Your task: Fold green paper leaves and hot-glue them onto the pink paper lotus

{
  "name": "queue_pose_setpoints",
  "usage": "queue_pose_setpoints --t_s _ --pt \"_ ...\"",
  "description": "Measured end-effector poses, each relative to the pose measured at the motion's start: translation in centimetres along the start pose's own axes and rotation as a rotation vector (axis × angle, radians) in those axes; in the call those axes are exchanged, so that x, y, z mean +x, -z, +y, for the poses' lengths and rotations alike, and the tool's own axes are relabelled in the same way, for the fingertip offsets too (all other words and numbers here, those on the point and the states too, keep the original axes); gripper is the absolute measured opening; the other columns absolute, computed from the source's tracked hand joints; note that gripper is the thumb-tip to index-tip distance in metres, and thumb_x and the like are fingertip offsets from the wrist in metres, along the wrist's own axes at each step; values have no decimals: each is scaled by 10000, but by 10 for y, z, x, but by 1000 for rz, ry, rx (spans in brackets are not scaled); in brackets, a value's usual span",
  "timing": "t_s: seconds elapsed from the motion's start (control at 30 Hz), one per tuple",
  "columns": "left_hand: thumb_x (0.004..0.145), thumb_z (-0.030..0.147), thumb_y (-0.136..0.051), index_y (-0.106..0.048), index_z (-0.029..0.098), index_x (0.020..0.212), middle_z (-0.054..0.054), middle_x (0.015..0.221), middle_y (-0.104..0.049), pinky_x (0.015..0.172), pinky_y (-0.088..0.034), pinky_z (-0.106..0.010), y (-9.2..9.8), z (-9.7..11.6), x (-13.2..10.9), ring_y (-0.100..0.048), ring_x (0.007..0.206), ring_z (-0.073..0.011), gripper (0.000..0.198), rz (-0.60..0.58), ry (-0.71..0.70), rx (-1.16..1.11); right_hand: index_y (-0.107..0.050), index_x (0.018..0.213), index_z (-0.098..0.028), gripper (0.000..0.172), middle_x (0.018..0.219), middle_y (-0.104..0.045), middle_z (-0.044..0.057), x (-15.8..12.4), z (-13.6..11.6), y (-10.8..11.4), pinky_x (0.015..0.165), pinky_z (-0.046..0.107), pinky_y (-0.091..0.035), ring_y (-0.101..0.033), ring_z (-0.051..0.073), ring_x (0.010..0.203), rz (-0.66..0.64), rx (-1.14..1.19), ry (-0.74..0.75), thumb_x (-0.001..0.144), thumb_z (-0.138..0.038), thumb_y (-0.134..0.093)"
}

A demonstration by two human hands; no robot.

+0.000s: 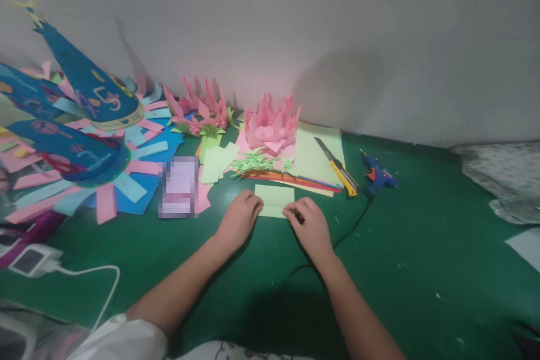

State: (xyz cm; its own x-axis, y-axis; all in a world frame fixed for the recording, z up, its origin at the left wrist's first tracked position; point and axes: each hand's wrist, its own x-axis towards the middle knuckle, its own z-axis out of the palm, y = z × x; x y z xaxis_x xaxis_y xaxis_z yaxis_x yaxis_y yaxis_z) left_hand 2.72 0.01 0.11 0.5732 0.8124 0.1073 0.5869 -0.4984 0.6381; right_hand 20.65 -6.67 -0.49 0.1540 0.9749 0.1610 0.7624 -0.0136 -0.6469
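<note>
A small light green paper rectangle lies on the green surface in front of me. My left hand pinches its near left corner, fingers curled together. My right hand pinches its near right edge in the same way. Just beyond the paper lie a stack of coloured sheets, cut green paper leaves and a pink folded paper lotus.
A yellow utility knife rests on the sheets, and a blue glue gun with a black cord lies to the right. Blue paper cones, pink strips and another pink flower crowd the left. A white charger sits near left.
</note>
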Motion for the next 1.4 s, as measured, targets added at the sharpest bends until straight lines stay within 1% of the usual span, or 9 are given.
queue_pose_setpoints --t_s 0.27,0.43,0.5,0.6,0.7,1.03,1.17,1.27,1.4 --pt "871 97 -376 -592 156 993 -76 941 -576 818 -429 -313 -5 3 -3 -482 899 -173 255 -91 -313 139 -602 712 -208 139 723 -545 16 -1 2 -2 618 271 -386 -508 155 681 0 10 8 822 -238 -522" --pt "845 94 -387 -527 208 1152 -75 948 -555 771 -458 -331 -5 20 -12 -493 885 -197 356 -211 -230 353 -602 714 -201 154 723 -553 24 -1 3 -3 616 274 -387 -504 158 671 -9 -6 9 830 -253 -515" --pt "818 106 -418 -475 171 1213 -93 976 -552 760 -470 -346 -7 29 -17 -498 900 -218 404 -264 -190 426 -602 718 -199 154 720 -553 23 -1 3 -4 617 271 -387 -503 156 670 -6 -16 8 832 -256 -515" --pt "769 56 -407 -412 120 1268 -137 1125 -522 838 -458 -360 -14 39 -25 -432 1097 -266 503 -253 -141 471 -603 722 -197 154 714 -553 21 -1 3 -4 617 269 -386 -507 156 672 -5 -24 13 835 -252 -513" --pt "754 42 -384 -385 83 1287 -171 1235 -471 904 -427 -395 -18 43 -30 -366 1191 -302 535 -259 -131 461 -600 724 -197 155 703 -549 21 -1 4 -4 612 273 -381 -502 160 667 -6 -27 28 836 -253 -509" --pt "759 81 -409 -352 97 1316 -181 1245 -455 924 -404 -422 -17 45 -29 -354 1207 -318 561 -299 -122 469 -586 716 -189 151 658 -516 8 0 3 -4 606 270 -350 -476 157 648 -28 -53 27 837 -242 -512" --pt "795 70 -366 -431 113 1252 -140 1131 -518 879 -433 -369 -5 43 -25 -405 1136 -275 464 -335 -131 430 -584 714 -189 167 652 -514 9 0 2 -4 607 273 -343 -471 161 649 -34 -55 34 844 -258 -504" --pt "818 86 -344 -523 128 1141 -122 1020 -539 786 -460 -368 11 40 -21 -478 955 -247 372 -368 -116 414 -583 707 -192 180 633 -506 7 0 2 -4 606 277 -341 -464 162 639 -30 -52 47 847 -268 -498" --pt "813 72 -351 -546 151 1078 -112 990 -532 746 -460 -353 20 37 -19 -466 931 -234 338 -361 -150 388 -576 708 -195 177 632 -510 6 1 2 -4 605 283 -349 -464 162 634 -28 -62 61 849 -267 -498"
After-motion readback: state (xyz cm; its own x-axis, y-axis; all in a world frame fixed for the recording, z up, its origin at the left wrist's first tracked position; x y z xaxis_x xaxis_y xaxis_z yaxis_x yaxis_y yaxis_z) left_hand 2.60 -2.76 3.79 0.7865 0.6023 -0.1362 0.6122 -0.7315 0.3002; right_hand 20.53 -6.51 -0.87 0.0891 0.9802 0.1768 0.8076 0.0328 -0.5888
